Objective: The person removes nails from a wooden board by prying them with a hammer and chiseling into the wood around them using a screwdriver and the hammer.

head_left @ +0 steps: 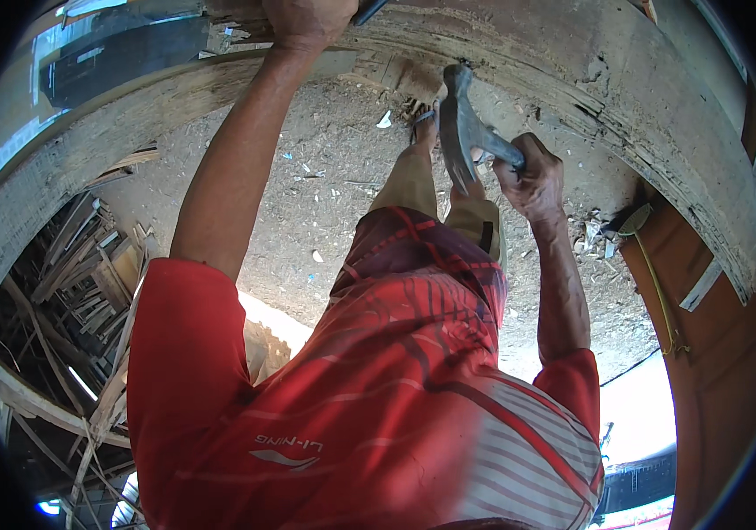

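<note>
My right hand (532, 177) is wrapped around the handle of a claw hammer (454, 124). The grey metal head is raised in front of my body, near a worn wooden beam, with its claw pointing down toward me. At the top edge, my left hand (310, 21) is closed over the beam, its fingers partly cut off by the frame. A dark, slim object (367, 11) juts out on its right side, seemingly in its grip. Most of that object is out of sight, so its kind cannot be made out.
The thick, rough wooden beam (563, 57) spans the far side. Scrap wood (100, 274) is heaped at the left. On the right stand a brown panel (714, 380) and a hanging yellow cord (656, 274). Debris litters the dirt ground (325, 194) around my legs.
</note>
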Demonstrator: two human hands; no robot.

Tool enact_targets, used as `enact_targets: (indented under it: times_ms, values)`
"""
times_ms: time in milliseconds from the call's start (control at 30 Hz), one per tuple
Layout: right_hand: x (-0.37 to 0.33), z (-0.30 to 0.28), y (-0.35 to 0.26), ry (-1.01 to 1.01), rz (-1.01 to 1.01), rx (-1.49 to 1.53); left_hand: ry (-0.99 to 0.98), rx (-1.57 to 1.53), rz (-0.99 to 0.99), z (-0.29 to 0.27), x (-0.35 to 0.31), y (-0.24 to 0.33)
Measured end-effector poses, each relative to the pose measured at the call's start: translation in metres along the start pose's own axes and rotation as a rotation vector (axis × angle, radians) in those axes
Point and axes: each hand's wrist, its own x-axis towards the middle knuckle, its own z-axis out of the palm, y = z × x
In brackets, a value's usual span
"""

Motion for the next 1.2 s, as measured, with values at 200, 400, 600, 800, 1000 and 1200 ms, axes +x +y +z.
enact_targets:
  times_ms: [200, 400, 600, 800, 1000, 1200]
  values:
    - [-0.01, 0.008, -0.01, -0.022, 0.123, 0.007, 0.009, 0.023, -0.021, 0.002, 0.002, 0.003]
    - [-0.041, 0.0, -0.067, 0.142, 0.212, 0.315, 0.016, -0.022, -0.039, 0.0, 0.002, -0.001]
    - [-0.037, -0.009, -0.107, 0.251, 0.36, 0.226, 0.003, -0.078, -0.045, -0.005, 0.004, 0.005]
    - [-0.027, -0.024, -0.149, 0.147, 0.318, -0.088, 0.009, -0.068, -0.084, -0.009, 0.0, 0.001]
    - [-0.022, -0.012, -0.148, 0.219, 0.356, -0.089, 0.049, -0.064, -0.058, -0.009, 0.0, 0.002]
    - [-0.015, -0.029, -0.162, 0.207, 0.316, -0.076, -0.043, -0.024, -0.133, -0.012, 0.0, 0.004]
